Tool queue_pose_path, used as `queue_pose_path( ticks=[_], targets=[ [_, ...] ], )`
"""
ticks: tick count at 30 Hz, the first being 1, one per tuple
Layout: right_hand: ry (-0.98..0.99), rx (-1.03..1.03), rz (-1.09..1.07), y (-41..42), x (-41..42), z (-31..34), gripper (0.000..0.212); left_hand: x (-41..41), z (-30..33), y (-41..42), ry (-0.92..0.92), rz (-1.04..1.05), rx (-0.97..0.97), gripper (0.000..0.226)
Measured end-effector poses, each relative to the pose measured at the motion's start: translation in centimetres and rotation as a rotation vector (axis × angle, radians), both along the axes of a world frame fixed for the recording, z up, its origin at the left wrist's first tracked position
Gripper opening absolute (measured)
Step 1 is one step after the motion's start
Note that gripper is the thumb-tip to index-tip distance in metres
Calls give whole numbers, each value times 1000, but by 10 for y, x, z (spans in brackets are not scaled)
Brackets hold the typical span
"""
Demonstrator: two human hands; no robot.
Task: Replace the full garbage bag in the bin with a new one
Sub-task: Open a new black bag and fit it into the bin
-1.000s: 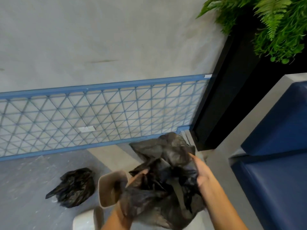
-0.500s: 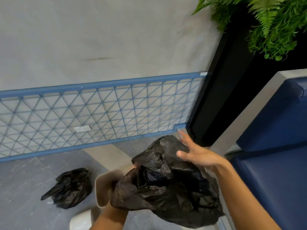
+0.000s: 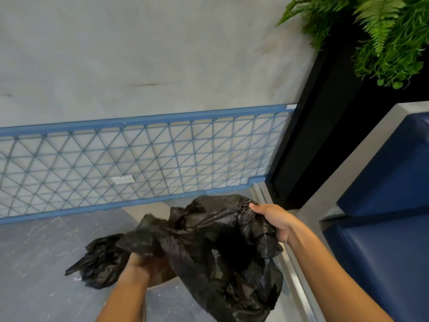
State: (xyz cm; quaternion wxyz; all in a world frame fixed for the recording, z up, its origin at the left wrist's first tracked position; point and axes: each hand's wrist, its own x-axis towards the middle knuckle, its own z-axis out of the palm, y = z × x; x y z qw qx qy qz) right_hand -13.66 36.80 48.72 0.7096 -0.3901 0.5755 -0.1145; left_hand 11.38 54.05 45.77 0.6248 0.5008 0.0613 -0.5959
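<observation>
Now both hands (image 3: 274, 219) gripping black bag (image 3: 220, 247)

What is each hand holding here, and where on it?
Both hold the black garbage bag: the right hand grips its upper right edge, the left hand its bunched lower left part.

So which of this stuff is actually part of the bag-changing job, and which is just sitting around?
Part of the job:
- black bag, gripped by left hand and right hand
- second black bag on the floor
- bin, mostly hidden

Just there:
- blue seat
- fern planter
- blue wall grid
</observation>
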Motion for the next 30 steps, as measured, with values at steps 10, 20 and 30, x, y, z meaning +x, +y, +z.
queue_pose_path(
  ticks=[10,20,30],
  targets=[
    [-132,-322,-249,44,8,-2,29,-72,31,2,51,-413,68,70],
    [-640,40,-711,61,-59,-19,27,-62,25,-13,266,-78,11,42],
    [-558,364,-950,117,-81,-74,104,-85,21,-21,324,-45,-21,51]
  ],
)
